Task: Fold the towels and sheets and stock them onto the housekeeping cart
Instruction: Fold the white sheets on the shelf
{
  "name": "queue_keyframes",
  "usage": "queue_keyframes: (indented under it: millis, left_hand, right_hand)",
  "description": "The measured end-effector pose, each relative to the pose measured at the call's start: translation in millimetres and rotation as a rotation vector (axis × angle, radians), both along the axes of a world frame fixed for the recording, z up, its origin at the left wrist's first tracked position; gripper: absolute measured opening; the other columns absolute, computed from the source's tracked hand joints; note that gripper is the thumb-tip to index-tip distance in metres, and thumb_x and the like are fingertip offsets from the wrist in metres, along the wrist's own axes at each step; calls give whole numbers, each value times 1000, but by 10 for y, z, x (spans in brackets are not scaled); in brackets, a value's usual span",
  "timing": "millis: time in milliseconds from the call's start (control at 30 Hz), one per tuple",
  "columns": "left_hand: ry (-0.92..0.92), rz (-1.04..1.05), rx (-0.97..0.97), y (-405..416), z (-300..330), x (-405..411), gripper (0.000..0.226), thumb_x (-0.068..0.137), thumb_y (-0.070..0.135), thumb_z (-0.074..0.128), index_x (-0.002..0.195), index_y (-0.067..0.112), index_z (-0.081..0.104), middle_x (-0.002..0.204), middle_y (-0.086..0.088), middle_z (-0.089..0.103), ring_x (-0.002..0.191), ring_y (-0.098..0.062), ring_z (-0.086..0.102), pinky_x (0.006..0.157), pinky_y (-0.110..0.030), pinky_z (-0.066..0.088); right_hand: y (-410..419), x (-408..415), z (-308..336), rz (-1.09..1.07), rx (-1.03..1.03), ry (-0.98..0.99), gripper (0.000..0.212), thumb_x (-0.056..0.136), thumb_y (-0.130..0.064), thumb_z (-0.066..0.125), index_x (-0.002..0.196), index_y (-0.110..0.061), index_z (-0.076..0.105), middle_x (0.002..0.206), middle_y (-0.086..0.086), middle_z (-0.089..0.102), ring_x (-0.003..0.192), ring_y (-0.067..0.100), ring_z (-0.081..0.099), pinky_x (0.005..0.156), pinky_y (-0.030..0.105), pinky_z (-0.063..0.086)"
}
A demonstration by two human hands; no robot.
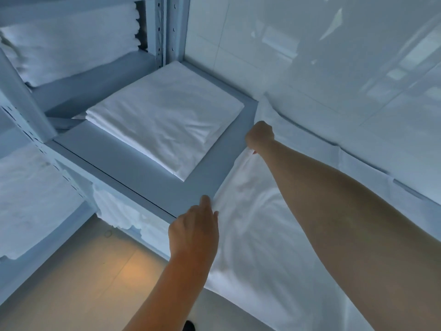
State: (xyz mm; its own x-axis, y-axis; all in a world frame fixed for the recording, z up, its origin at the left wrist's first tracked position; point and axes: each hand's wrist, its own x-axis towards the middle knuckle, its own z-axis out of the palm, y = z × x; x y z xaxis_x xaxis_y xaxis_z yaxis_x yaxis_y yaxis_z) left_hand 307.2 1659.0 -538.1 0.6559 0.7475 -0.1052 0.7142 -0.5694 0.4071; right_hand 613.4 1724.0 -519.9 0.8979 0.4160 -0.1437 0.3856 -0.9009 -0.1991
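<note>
Sheet (257,235), white, loose and creased, lies spread over the right half of the grey shelf (143,168) and runs off the near edge toward the person. Right hand (259,136), arm stretched forward over the cloth, has its fingers curled down onto the sheet's far left edge; a pinch of fabric shows bunched under the knuckles. Left hand (194,231) sits at the near left corner of the same edge, fingers curled, index finger tip at the fabric's border where it meets bare shelf; whether cloth is actually caught between the fingers cannot be told from here. Both hands are on 1 edge, far end and near end, with the bulk of the sheet lying to their right.

Just left of that edge, apart from it by a strip of bare shelf: 1 folded sheet stack (164,115), square and flat, set toward the back corner. Nothing lies between it and the hands. Upright steel post (164,29) with punched holes stands behind the stack. Shelves at upper left and lower left hold folded towels (69,41), edges outward. White tiled wall (310,44) closes the right side. Pale floor (95,283) below.
</note>
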Motion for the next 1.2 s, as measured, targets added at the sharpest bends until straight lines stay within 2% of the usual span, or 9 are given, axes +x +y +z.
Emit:
queue_keyframes:
  millis: [100, 267, 433, 500, 600, 800, 933, 1100, 1200]
  left_hand:
    - [-62, -53, 34, -248, 245, 16, 18, 106, 42, 44, 115, 27, 42, 64, 9, 33, 62, -22, 48, 58, -30, 37]
    - [-92, -158, 59, -875, 725, 102, 12, 105, 27, 46, 116, 26, 51, 75, 6, 57, 72, -23, 69, 58, -29, 39]
    - [-105, -232, 91, -1562, 964, 264, 3, 105, 25, 47, 108, 26, 47, 73, 8, 47, 74, -20, 70, 57, -28, 35]
    - [-111, -233, 104, -1853, 995, 341, 6, 105, 25, 45, 102, 26, 40, 70, 8, 40, 64, -19, 61, 54, -27, 30]
    - [-128, -216, 134, -2354, 1091, 506, 14, 103, 22, 46, 96, 25, 36, 66, 8, 37, 54, -16, 41, 46, -26, 19]
    - [-142, -238, 93, -3559, 1303, 906, 8, 104, 19, 45, 110, 24, 47, 71, 9, 40, 55, -15, 39, 45, -25, 15]
    - [-173, -290, 54, -4396, 1403, 1170, 13, 104, 15, 44, 114, 21, 50, 76, 8, 48, 61, -17, 55, 53, -25, 31]
    - [-141, -423, -29, -5500, 1160, 1473, 36, 101, 14, 45, 136, 15, 43, 96, 3, 60, 86, -22, 71, 63, -28, 40]
    - [-21, -491, -141, -5941, 815, 1534, 44, 96, 8, 51, 138, 13, 40, 112, -3, 59, 101, -26, 70, 76, -31, 49]
  right_hand:
    - [-289, -15, 188, 4, 100, -45, 10, 92, 0, 58, 102, 0, 60, 104, 17, 71, 107, 32, 70, 76, 30, 53]
    - [-963, 25, 540, 2, 170, -116, 39, 96, -1, 54, 132, 5, 43, 134, 22, 56, 128, 34, 56, 102, 35, 47]
    - [-1771, 167, 832, -19, 180, -118, 42, 96, 1, 53, 136, 3, 38, 131, 26, 56, 123, 40, 58, 95, 41, 49]
    - [-2113, 236, 904, -24, 211, -107, 43, 95, 1, 52, 135, 1, 39, 127, 25, 58, 118, 41, 59, 88, 41, 48]
    - [-2623, 392, 995, 17, 279, -95, 60, 92, 3, 47, 149, -7, 31, 124, 23, 59, 114, 41, 60, 81, 37, 45]
    - [-3769, 800, 1260, 72, 355, -58, 79, 90, 0, 41, 161, -27, 19, 128, 18, 57, 105, 35, 61, 80, 33, 46]
    - [-4634, 1110, 1335, 54, 397, -30, 82, 88, -1, 39, 160, -33, 18, 121, 16, 61, 92, 29, 61, 70, 30, 45]
    - [-5832, 1459, 1084, -48, 371, 11, 74, 93, -6, 44, 161, -27, 21, 144, 18, 53, 112, 35, 59, 88, 32, 47]
    - [-6415, 1457, 563, -112, 304, 189, 73, 94, -2, 50, 159, -20, 21, 140, 17, 54, 114, 40, 62, 85, 39, 54]
